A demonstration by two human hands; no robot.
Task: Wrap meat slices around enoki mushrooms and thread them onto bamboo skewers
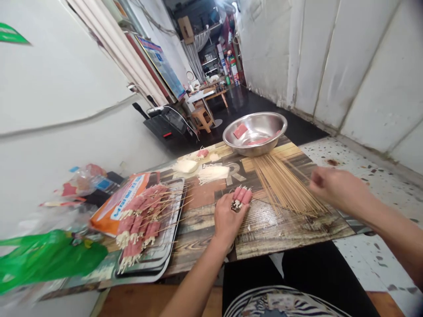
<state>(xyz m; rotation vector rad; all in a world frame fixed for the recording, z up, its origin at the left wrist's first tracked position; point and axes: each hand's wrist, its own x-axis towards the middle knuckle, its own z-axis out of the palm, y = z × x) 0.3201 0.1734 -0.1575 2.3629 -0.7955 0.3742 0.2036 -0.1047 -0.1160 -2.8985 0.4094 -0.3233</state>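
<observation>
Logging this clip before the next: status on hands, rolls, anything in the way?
Left hand gripping pink enoki rolls. Right hand closed, apparently on one bamboo skewer. Loose skewers fanned between the hands.

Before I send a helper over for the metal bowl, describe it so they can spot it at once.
Find the wood-patterned table, then follow the loose skewers to its far edge. There stands the bowl, shiny metal with pink slices inside. Its round, deep shape sets it apart from the flat, rectangular tray of skewered rolls.
</observation>
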